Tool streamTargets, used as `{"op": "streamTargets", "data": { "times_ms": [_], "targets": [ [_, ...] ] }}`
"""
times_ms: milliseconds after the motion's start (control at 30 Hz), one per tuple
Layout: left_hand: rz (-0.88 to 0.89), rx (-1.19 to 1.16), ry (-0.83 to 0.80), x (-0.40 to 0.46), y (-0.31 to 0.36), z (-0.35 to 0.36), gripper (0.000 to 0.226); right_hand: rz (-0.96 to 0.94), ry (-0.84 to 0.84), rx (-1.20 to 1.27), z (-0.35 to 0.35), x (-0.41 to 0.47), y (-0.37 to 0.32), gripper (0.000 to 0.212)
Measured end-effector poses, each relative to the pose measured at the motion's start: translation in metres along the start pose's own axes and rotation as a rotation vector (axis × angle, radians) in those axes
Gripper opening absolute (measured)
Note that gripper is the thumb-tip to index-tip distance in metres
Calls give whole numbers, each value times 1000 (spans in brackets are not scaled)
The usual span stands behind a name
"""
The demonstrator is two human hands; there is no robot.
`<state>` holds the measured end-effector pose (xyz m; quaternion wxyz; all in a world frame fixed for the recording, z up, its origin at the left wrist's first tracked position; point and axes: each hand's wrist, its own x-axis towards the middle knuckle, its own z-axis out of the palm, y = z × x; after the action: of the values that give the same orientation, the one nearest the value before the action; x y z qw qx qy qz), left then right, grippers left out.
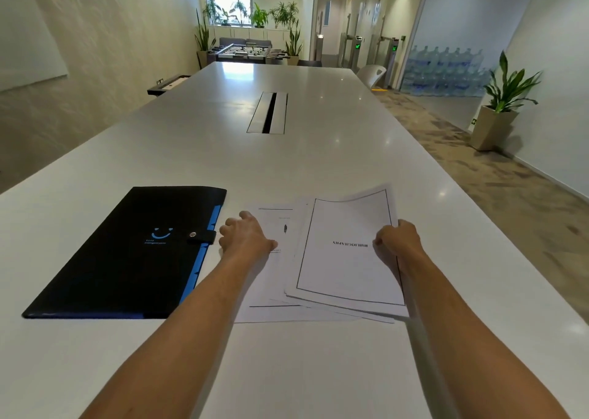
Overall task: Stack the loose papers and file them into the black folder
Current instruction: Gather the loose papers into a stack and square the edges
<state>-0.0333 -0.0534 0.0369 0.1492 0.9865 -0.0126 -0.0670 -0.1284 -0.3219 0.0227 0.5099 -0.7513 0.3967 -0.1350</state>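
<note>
A black folder [127, 256] with a blue edge and a snap strap lies closed on the white table [287, 157], at the left. To its right lies a loose, fanned pile of white papers [334, 269]; the top sheet has a black border and upside-down print. My left hand [245, 235] rests flat on the left sheets of the pile, fingers spread. My right hand [395, 243] grips the right edge of the top sheets, which are lifted slightly off the pile.
A metal cable hatch [267, 113] is set into the middle of the table, farther away. The table's right edge runs past the papers to a carpeted floor. A potted plant [500, 106] and stacked water bottles [446, 71] stand at the right.
</note>
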Motion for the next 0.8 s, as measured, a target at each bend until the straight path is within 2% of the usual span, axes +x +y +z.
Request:
{"op": "streamTargets", "data": {
  "times_ms": [200,400,633,733,800],
  "targets": [
    [-28,28,-21,3,14,3,86,-54,26,-138,8,-3,2,56],
    [-64,-88,-53,8,13,0,95,-63,47,-185,9,-1,4,53],
    [-101,-626,-91,16,-5,9,96,-99,67,-199,8,-6,4,53],
    [-90,-850,-201,21,-16,8,93,-119,83,-202,8,-8,4,49],
    [-68,-919,-264,22,-20,7,87,-122,79,-201,8,-10,3,42]
  ]
}}
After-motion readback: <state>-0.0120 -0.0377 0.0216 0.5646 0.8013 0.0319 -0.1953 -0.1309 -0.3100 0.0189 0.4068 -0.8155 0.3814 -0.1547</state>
